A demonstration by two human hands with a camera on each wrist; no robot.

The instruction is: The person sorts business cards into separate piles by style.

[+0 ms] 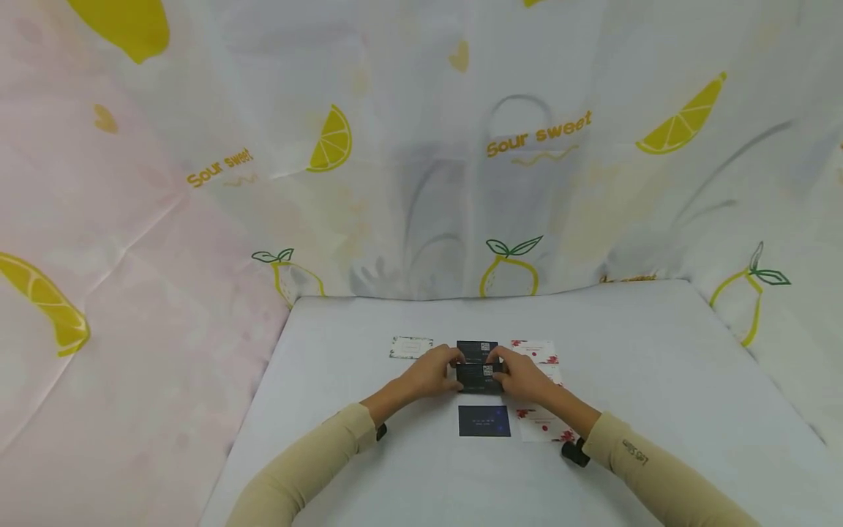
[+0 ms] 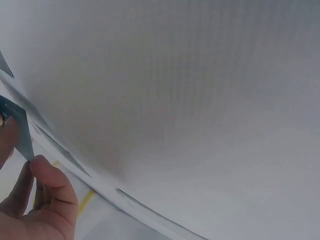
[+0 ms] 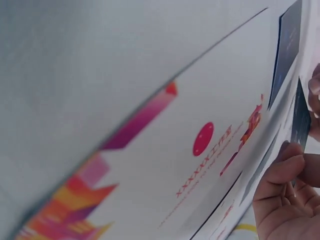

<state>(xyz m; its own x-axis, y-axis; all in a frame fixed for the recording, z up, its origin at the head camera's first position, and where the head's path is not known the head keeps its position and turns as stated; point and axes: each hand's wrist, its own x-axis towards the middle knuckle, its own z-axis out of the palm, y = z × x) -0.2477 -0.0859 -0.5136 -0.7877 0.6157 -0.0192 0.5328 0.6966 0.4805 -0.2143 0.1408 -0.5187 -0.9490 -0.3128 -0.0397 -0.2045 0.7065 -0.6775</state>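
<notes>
A black business card (image 1: pixel 476 379) with a small QR code is held by its two short sides. My left hand (image 1: pixel 431 372) pinches its left edge, and in the left wrist view the thumb and finger of that hand (image 2: pixel 47 200) meet at a corner of the card (image 2: pixel 23 135). On the opposite side my right hand (image 1: pixel 525 377) grips the right edge; the right wrist view has that hand (image 3: pixel 287 195) beside the dark card (image 3: pixel 300 117). Just beyond lies a second black card (image 1: pixel 470 348), partly overlapped by the held one and the fingers.
Nearer me lies a dark blue card (image 1: pixel 484 421). White cards with red flowers form a column on the right, from a far one (image 1: pixel 535 350) to a near one (image 1: pixel 540 424), partly under my right arm. A white leaf-bordered card (image 1: pixel 408 347) lies at far left on the white table (image 1: pixel 349 329).
</notes>
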